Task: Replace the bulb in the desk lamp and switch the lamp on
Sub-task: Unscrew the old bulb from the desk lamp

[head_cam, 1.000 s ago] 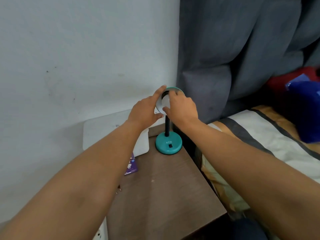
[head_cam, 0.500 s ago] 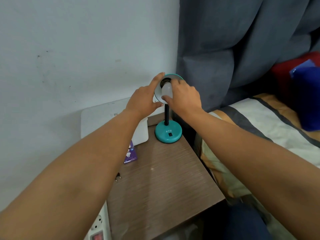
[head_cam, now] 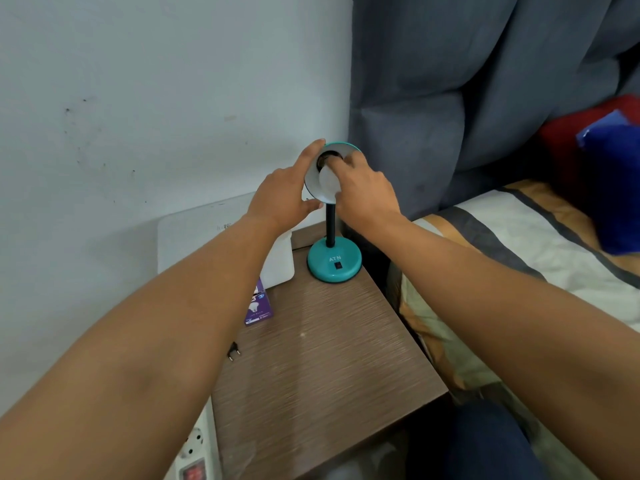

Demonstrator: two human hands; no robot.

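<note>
A small teal desk lamp stands at the back of the wooden bedside table [head_cam: 322, 358] on a round base [head_cam: 334, 264] with a black switch [head_cam: 338, 265]. Its shade [head_cam: 314, 184] tilts toward me, white inside. My left hand [head_cam: 284, 195] grips the shade's left rim, index finger along the top. My right hand [head_cam: 363, 190] holds a white bulb [head_cam: 328, 180] at the dark socket [head_cam: 325, 158] inside the shade. The lamp is unlit.
A purple bulb box [head_cam: 259, 308] and a loose black plug [head_cam: 234, 350] lie on the table's left side. A white box [head_cam: 277, 259] leans at the wall. A white power strip [head_cam: 195, 452] lies lower left. A bed [head_cam: 526, 258] and grey curtain [head_cam: 467, 91] are right.
The view has shifted, so the lamp sits higher in frame. My right hand's fingers have turned on the bulb at the socket. My left hand keeps its hold on the shade.
</note>
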